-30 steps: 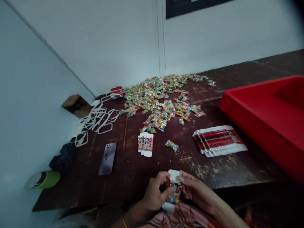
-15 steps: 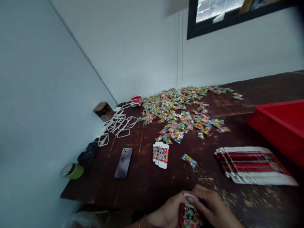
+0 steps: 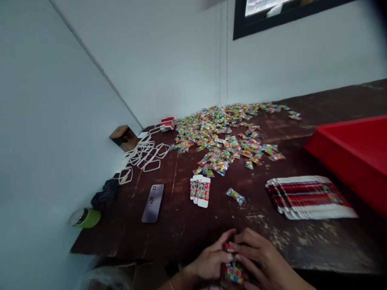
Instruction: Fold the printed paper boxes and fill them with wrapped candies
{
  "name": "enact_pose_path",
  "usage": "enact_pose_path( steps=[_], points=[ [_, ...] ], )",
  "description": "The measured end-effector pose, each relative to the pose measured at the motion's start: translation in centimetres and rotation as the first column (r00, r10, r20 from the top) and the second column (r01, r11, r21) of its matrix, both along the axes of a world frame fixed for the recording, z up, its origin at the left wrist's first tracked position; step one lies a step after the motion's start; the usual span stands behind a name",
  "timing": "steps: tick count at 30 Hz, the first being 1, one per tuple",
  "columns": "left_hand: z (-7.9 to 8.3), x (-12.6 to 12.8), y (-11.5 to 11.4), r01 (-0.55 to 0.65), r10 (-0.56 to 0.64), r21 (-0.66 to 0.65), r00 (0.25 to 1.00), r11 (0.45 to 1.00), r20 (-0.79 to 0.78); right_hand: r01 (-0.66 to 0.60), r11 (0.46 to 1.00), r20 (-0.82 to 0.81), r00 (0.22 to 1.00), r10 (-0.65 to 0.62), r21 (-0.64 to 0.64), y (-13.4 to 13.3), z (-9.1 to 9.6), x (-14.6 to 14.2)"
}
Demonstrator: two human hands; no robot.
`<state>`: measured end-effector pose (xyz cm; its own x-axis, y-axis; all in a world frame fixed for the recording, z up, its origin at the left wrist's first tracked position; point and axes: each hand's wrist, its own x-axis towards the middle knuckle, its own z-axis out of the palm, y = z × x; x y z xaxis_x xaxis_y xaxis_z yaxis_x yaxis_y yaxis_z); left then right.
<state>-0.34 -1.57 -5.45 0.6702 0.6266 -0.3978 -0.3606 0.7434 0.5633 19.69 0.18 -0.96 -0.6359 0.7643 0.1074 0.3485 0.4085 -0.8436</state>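
A small red printed candy box [image 3: 232, 270] is held low at the table's front edge. My left hand [image 3: 210, 259] grips its left side, thumb across the upper part. On the other side my right hand [image 3: 260, 257] is closed about the box, fingers at its red top end. The box's lower end is partly hidden by the fingers. Just beyond the hands lies a single wrapped candy [image 3: 235, 196]. Left of that candy are flat printed boxes [image 3: 200, 191], and to the right a fanned row of flat red-and-white cartons [image 3: 310, 198].
A large heap of wrapped candies [image 3: 220, 137] spreads along the wall. At right stands a red tray [image 3: 344, 151]. Leftward are a phone [image 3: 153, 203], white paper frames [image 3: 145, 155], a brown box [image 3: 124, 137], dark cloth [image 3: 105, 196] and a green-sided jar [image 3: 89, 218].
The white flap at the box's top is no longer visible; a red end shows between the fingers. Both hands have shifted slightly left in view, and the camera view has moved a little.
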Motion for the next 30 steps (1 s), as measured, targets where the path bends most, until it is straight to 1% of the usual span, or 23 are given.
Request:
enact_pose_path(
  steps=[1, 3, 5, 6, 7, 8, 10, 11, 12, 13, 15, 16, 17, 18, 19, 21, 22, 23, 24, 25, 27, 28, 30],
  points=[
    [0.2, 0.0, 0.0, 0.022, -0.022, 0.006, 0.999, 1.0, -0.032, -0.021, 0.998, 0.04, 0.999, 0.019, 0.051, -0.3, 0.4, 0.1],
    [1.1, 0.2, 0.3, 0.079, -0.071, 0.059, 0.99, 0.995, -0.121, -0.061, 0.995, 0.072, 0.996, 0.056, 0.074, -0.3, 0.9, 0.1],
    [2.6, 0.2, 0.9, 0.127, -0.079, 0.154, 0.956, 0.98, -0.283, -0.103, 0.993, 0.052, 0.994, 0.101, 0.054, 0.8, 1.0, 0.0],
    [3.4, 0.0, 1.3, 0.146, -0.056, 0.21, 0.922, 0.967, -0.384, -0.087, 0.994, 0.041, 0.996, 0.084, 0.063, 1.9, 0.8, 0.0],
    [4.2, -0.4, 1.8, 0.172, -0.026, 0.26, 0.874, 0.95, -0.484, -0.033, 0.995, 0.05, 0.998, 0.029, 0.094, 3.1, 0.2, 0.0],
    [4.9, -1.0, 2.3, 0.197, 0.011, 0.306, 0.825, 0.931, -0.565, 0.051, 0.988, 0.083, 0.994, -0.064, 0.149, 4.5, -0.5, 0.0],
    [6.0, -2.7, 3.1, 0.279, 0.03, 0.371, 0.763, 0.886, -0.646, 0.214, 0.929, 0.188, 0.942, -0.278, 0.301, 6.9, -2.5, 0.2],
    [6.3, -3.8, 3.3, 0.325, 0.017, 0.377, 0.738, 0.868, -0.675, 0.247, 0.897, 0.247, 0.904, -0.349, 0.367, 7.5, -3.5, 0.4],
    [6.4, -5.0, 3.4, 0.384, -0.023, 0.354, 0.705, 0.853, -0.709, 0.24, 0.879, 0.302, 0.874, -0.38, 0.412, 7.6, -4.5, 0.7],
    [6.4, -6.1, 3.4, 0.44, -0.089, 0.297, 0.669, 0.848, -0.738, 0.21, 0.876, 0.347, 0.859, -0.377, 0.434, 7.1, -5.4, 1.1],
    [6.0, -8.0, 3.2, 0.514, -0.239, 0.149, 0.612, 0.845, -0.754, 0.125, 0.897, 0.401, 0.862, -0.309, 0.423, 4.8, -6.7, 2.2],
    [5.7, -8.5, 3.1, 0.505, -0.279, 0.102, 0.622, 0.857, -0.732, 0.084, 0.913, 0.416, 0.871, -0.261, 0.399, 3.1, -7.1, 2.9],
    [5.3, -8.7, 3.0, 0.453, -0.268, 0.089, 0.663, 0.887, -0.699, 0.048, 0.929, 0.423, 0.881, -0.213, 0.367, 1.3, -7.4, 3.7],
    [5.0, -8.6, 3.0, 0.364, -0.208, 0.103, 0.717, 0.926, -0.665, 0.022, 0.942, 0.422, 0.89, -0.17, 0.334, -0.4, -7.6, 4.5],
    [4.7, -8.2, 3.0, 0.257, -0.12, 0.13, 0.766, 0.958, -0.632, 0.009, 0.953, 0.41, 0.902, -0.138, 0.302, -2.0, -7.7, 5.2],
    [4.1, -6.7, 3.3, 0.081, 0.026, 0.166, 0.828, 0.983, -0.561, 0.048, 0.972, 0.332, 0.935, -0.125, 0.232, -4.4, -7.6, 5.9],
    [3.8, -5.6, 3.5, 0.042, 0.052, 0.166, 0.848, 0.985, -0.527, 0.104, 0.977, 0.259, 0.954, -0.151, 0.185, -5.1, -7.4, 5.9],
    [3.5, -4.5, 3.7, 0.032, 0.057, 0.17, 0.866, 0.985, -0.496, 0.182, 0.976, 0.169, 0.965, -0.201, 0.119, -5.5, -7.0, 5.4],
    [3.2, -3.4, 3.8, 0.03, 0.059, 0.181, 0.882, 0.983, -0.467, 0.265, 0.964, 0.076, 0.961, -0.267, 0.029, -5.5, -6.5, 4.7],
    [2.8, -2.2, 4.0, 0.028, 0.065, 0.199, 0.893, 0.98, -0.444, 0.339, 0.938, -0.011, 0.94, -0.341, -0.071, -5.1, -5.9, 3.8],
    [2.2, -0.3, 3.9, 0.042, 0.064, 0.232, 0.899, 0.972, -0.434, 0.423, 0.879, -0.127, 0.881, -0.456, -0.221, -3.3, -4.3, 1.7],
    [2.0, 0.5, 3.8, 0.063, 0.053, 0.242, 0.895, 0.968, -0.444, 0.441, 0.865, -0.159, 0.861, -0.483, -0.239, -2.1, -3.5, 0.9],
    [1.9, 1.4, 3.6, 0.114, 0.02, 0.252, 0.88, 0.961, -0.475, 0.479, 0.861, -0.176, 0.845, -0.506, -0.172, 0.8, -2.1, -0.2]
  ],
)
